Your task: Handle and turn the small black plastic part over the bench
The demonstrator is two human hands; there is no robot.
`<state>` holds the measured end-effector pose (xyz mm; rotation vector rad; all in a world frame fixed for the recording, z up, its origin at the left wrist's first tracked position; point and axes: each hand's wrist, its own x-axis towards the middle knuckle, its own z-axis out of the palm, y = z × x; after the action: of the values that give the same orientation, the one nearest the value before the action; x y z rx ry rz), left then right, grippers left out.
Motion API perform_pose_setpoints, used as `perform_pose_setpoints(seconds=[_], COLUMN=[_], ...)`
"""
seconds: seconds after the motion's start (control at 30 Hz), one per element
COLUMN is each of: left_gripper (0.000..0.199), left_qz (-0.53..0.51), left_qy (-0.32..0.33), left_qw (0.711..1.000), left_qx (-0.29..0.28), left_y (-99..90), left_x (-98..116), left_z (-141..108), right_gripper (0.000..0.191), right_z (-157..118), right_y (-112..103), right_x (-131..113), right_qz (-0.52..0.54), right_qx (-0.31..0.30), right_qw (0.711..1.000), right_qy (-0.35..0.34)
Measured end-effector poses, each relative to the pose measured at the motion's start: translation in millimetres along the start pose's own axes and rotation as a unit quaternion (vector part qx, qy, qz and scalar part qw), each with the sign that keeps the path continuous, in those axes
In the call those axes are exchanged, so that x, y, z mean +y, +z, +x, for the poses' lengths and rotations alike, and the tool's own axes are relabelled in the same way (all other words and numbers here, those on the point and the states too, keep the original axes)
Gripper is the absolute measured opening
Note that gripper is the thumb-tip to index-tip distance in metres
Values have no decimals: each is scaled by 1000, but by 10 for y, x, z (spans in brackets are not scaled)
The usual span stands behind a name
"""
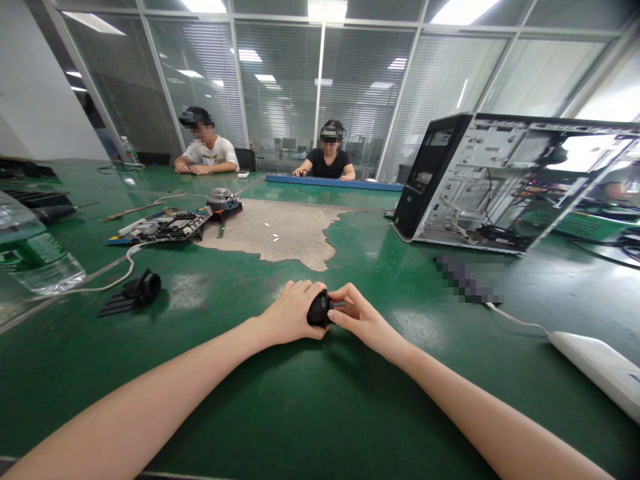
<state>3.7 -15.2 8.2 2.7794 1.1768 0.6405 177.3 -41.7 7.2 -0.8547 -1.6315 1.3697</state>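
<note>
Near the middle of the green table, my left hand (pixel 297 310) wraps round a small black rounded part (pixel 318 309) with a ridged rim; its exact kind does not show. From the other side, my right hand (pixel 357 313) pinches the rim of that same part between thumb and fingertips. My left palm hides some of the part. Off to the left on the tabletop lies another black plastic piece (pixel 131 293), with a round ring at one end and thin prongs at the other.
A computer case (pixel 430 180) with its side off stands at the right. Circuit boards (pixel 165 225) lie at the left, beyond a water bottle (pixel 37 257). A white power strip (pixel 597 367) is at the right edge. Two people sit across the green table (pixel 280 413).
</note>
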Motion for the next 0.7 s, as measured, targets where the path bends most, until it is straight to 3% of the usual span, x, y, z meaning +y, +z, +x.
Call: perform_pose_setpoints(seconds=[0.43, 0.7], left_gripper=[56, 48], left_qz=[0, -4], left_qy=[-1, -1], left_qw=[1000, 1000], left_qx=[-8, -4], left_y=[-15, -20], left_x=[-1, 11], left_z=[-9, 5], right_gripper=[33, 27], right_z=[-9, 9], right_y=[-21, 4], right_x=[26, 5], right_qz=[7, -11], right_qx=[-29, 6], right_qw=[1000, 1000], right_qy=[-4, 0])
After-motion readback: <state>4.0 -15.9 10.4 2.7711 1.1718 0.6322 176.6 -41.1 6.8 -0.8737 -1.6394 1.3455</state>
